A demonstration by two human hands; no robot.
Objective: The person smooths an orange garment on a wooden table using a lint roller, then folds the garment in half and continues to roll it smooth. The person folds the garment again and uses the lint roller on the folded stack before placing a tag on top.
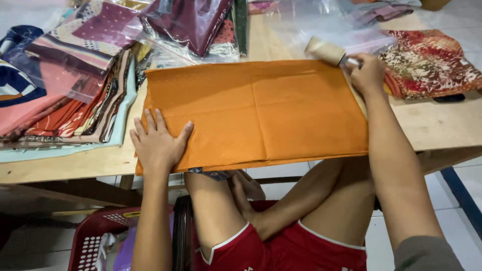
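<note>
1. Orange cloth [256, 113], folded flat into a rectangle, lies across the low wooden table [437, 125] in front of me, its near edge hanging just over the table's front.
2. I see my left hand [158, 143] spread open, palm down, pressing the cloth's near left corner.
3. My right hand [367, 74] is closed around the handle of a lint roller [326, 50], whose pale barrel rests at the cloth's far right corner.
4. I see a stack of folded patterned fabrics [65, 95] to the left, touching the cloth's left edge.
5. A red floral fabric [429, 62] lies to the right of my right hand, with clear plastic bags [321, 22] behind the roller.
6. I make out a red basket [100, 236] on the floor below my left arm.
</note>
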